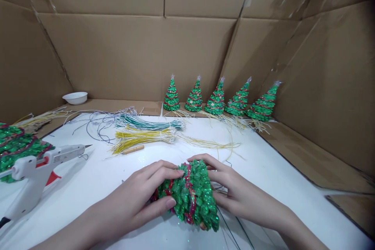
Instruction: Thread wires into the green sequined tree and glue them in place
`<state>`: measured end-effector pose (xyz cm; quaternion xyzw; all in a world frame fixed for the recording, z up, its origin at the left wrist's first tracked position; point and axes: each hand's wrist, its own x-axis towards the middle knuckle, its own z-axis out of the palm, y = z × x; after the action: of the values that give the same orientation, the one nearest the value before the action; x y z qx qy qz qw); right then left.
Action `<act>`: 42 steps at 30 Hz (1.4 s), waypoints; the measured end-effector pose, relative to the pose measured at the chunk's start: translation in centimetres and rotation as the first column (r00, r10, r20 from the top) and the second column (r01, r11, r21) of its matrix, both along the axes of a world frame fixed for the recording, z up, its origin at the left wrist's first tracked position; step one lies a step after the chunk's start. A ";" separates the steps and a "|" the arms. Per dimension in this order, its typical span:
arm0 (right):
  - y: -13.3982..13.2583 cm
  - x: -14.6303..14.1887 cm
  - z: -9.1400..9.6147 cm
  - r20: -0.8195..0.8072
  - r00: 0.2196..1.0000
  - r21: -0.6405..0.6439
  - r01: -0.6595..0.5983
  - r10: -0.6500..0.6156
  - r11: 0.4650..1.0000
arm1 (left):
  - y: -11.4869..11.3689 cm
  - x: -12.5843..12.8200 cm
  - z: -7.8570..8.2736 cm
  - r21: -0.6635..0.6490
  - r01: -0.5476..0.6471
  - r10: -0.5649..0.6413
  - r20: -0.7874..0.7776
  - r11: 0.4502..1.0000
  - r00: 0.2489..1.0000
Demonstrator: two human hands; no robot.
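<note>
A small green glittery Christmas tree [197, 195] with red tinsel garlands lies on its side just above the white table, near the front. My left hand [156, 189] is closed around its narrower part, thumb and fingers pressing on the foliage. At the wide base, my right hand [225, 183] has its fingers curled over the rim and under it. Thin wires come out by the base, and dark green wires [234, 224] trail toward the front edge. The underside of the base faces right and is mostly hidden by my right fingers.
A white glue gun [38, 175] stands at the left before another green tree [20, 148]. Yellow wires [143, 137], green wires [149, 124] and a wooden-handled awl [133, 149] lie mid-table. Several finished trees [216, 99] and a white bowl [75, 98] line the cardboard wall [117, 54].
</note>
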<state>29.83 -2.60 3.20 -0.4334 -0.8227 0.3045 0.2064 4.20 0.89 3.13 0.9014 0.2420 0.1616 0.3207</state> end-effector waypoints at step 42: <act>-0.1 0.0 0.1 0.006 1.000 -0.020 0.002 -0.002 1.000 | 0.0 -0.1 0.1 -0.008 -0.003 0.004 0.012 1.000 1.000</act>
<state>29.85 -2.72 3.33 -0.4372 -0.8198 0.3112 0.1997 4.13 0.85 3.24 0.8986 0.2423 0.1667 0.3256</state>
